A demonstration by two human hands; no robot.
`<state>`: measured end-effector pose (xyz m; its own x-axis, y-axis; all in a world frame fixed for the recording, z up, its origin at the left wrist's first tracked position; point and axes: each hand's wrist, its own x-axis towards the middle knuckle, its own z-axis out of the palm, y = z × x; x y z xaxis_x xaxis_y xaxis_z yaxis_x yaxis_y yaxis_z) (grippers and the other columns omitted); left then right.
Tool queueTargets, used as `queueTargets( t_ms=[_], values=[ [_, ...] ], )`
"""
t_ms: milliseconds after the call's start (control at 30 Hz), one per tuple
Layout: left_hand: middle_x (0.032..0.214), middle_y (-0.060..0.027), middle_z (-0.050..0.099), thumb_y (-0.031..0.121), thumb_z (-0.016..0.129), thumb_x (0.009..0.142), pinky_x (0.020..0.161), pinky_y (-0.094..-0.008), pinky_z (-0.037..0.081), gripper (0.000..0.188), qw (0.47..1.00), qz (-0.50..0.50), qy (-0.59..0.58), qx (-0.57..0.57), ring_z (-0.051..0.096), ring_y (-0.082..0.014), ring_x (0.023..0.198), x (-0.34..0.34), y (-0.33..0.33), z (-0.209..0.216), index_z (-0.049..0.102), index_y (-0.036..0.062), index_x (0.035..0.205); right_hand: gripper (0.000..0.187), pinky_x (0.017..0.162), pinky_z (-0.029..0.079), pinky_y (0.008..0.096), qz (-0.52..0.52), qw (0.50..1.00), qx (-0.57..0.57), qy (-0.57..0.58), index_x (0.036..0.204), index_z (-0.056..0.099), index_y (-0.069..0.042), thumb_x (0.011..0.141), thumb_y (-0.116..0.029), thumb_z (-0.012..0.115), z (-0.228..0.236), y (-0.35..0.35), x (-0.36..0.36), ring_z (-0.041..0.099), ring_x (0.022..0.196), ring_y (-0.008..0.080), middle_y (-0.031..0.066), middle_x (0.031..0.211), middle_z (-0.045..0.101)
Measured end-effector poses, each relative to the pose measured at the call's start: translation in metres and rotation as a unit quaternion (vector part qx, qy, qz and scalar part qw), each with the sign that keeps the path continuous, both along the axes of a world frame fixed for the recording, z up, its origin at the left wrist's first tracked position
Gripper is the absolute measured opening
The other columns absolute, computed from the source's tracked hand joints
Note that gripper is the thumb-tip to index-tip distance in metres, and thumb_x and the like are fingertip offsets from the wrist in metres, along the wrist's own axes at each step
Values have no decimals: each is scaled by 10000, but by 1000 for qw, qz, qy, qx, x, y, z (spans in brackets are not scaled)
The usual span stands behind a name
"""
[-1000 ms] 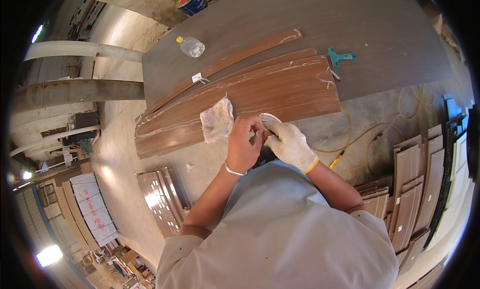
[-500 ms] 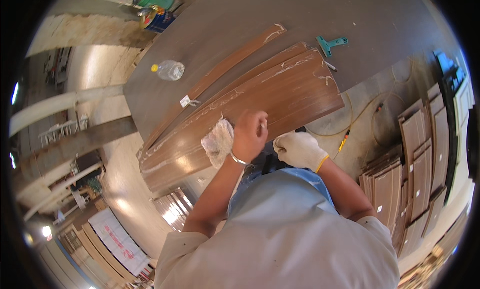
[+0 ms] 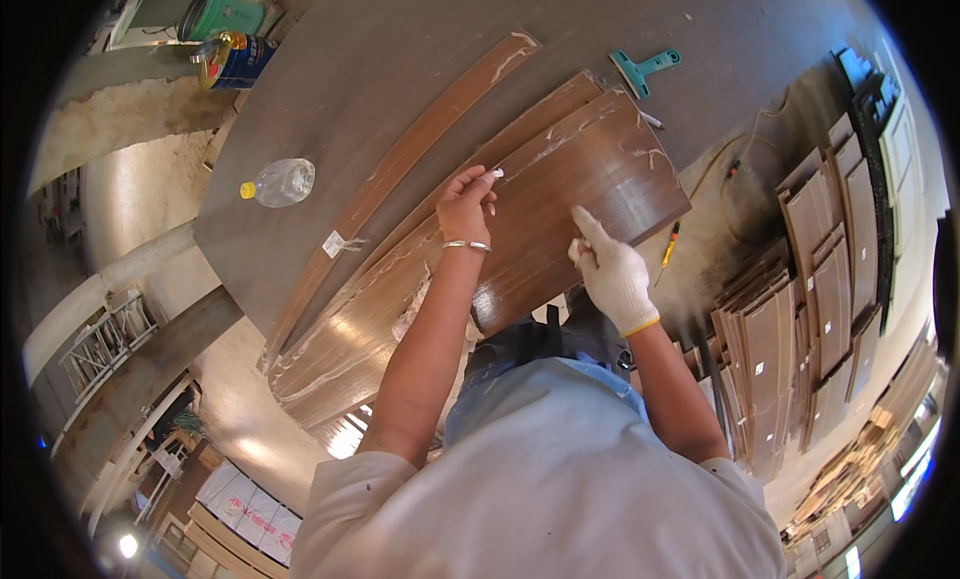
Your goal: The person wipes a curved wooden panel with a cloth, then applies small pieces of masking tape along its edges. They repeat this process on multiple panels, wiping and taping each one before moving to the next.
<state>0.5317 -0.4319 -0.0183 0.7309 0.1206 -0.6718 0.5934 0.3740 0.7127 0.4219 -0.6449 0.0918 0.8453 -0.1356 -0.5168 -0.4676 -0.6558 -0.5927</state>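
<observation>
Left hand (image 3: pixel 466 201) pinching a small white scrap (image 3: pixel 497 173) — gloved right hand (image 3: pixel 610 269), forefinger out — over glossy, white-smeared brown panel (image 3: pixel 590 169).

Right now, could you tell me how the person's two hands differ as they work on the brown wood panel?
The left hand is bare with a metal bangle at the wrist; the right hand wears a white glove with a yellow cuff. The left hand pinches a small white bit at its fingertips; the right hand holds nothing and points one finger. Both rest over the same brown wood panel.
</observation>
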Motion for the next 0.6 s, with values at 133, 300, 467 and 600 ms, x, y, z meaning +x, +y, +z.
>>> queueTargets(
  t_ms=[133,300,467,600],
  values=[
    [995,-69,763,-17,745,964,543,-284,496,258,993,6,-29,-110,686,-145,711,-7,4,10,710,55,1209,382,814,588,328,-159,964,179,-119,1336,699,-6,1031,-75,480,-24,8,44,704,972,159,101,1097,768],
    [1041,-51,765,4,724,990,587,-289,508,282,978,5,-63,-198,692,-147,774,-24,18,34,695,85,1259,364,865,629,373,-242,849,470,10,1247,723,49,987,-74,499,-28,21,86,704,1080,229,112,1212,738],
    [1056,-60,771,-21,703,995,613,-280,508,288,977,-8,-94,-193,690,-148,789,-30,29,40,691,77,1265,348,825,619,347,-154,900,383,141,1246,753,-32,973,-125,558,-25,37,99,737,990,218,96,1195,754],
    [1063,-77,773,-41,694,992,625,-270,504,296,982,-20,-93,-166,686,-147,787,-35,31,30,678,56,1271,246,906,578,467,37,994,48,93,1134,794,-129,925,-159,668,-33,42,101,738,990,341,86,1180,772]
  ],
)
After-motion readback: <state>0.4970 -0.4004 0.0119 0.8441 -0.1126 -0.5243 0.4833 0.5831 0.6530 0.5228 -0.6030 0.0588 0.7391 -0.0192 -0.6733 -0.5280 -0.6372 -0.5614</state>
